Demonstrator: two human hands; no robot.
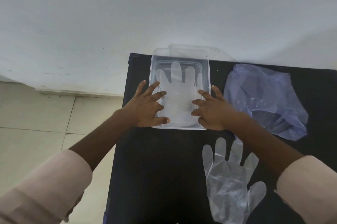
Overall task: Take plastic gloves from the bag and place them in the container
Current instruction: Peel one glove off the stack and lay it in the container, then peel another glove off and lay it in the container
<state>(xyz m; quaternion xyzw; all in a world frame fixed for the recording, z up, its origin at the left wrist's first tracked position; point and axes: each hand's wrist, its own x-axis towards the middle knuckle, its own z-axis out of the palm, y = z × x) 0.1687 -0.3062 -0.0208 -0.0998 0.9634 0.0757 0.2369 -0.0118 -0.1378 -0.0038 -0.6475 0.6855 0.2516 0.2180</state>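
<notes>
Nearest the camera, at about 5 o'clock, one clear plastic glove [230, 181] lies flat on the black tabletop [156, 169], fingers pointing away, with the person's right forearm crossing above it. Pale pink sleeves [45, 183] cover both arms from the mid-forearm back.

Farther out, near the centre, stands one clear rectangular plastic container [179, 88], open at the top. Inside it lies a second clear plastic glove [177, 94], flat on the bottom, fingers toward 12 o'clock. The left hand [145, 107] rests at the container's 9 o'clock side and the right hand [213, 110] at its 3 o'clock side; each grip is spread open, fingers splayed, fingertips reaching over the rim onto the glove's edges, grasping nothing.

At 3 o'clock from the container, just beside the right hand, one crumpled translucent bluish plastic bag [264, 101] lies on the tabletop; its contents cannot be made out.

Behind the container at 12 o'clock, a clear plastic lid [191, 51] leans against the white wall [164, 4].
</notes>
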